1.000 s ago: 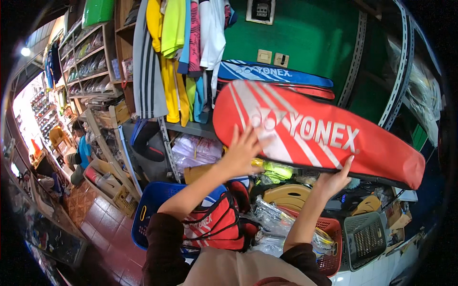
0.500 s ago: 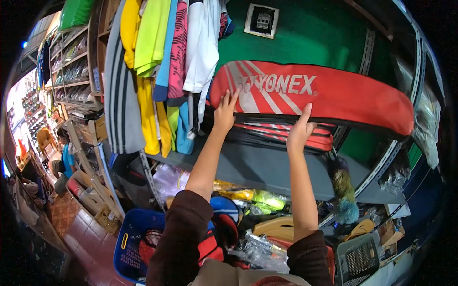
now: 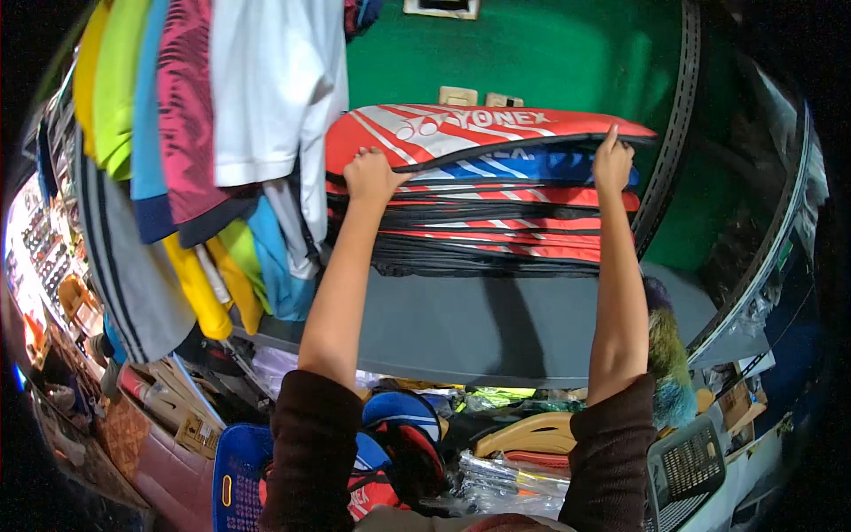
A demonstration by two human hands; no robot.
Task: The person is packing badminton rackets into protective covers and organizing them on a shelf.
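A long red racket bag with pale stripes and black edging lies across the top of a stack, its near edge tilted a little upward. My left hand is closed on its near left edge, fingers curled over the top. At the right end my right hand grips the same bag, with one digit stretched along its upper face. Directly beneath is a blue racket bag. Below that one, several flat red and black racket bags are piled on the grey shelf.
Hanging clothes crowd the stack's left side. A slotted metal upright stands just right of the bags. Under the shelf are a blue basket, a grey basket and plastic-wrapped goods. A fluffy multicoloured duster hangs at right.
Both hands have brought the red racket bag down onto the stack, where it was held up in front before. The blue bag beneath now shows. The view has shifted closer to the shelf.
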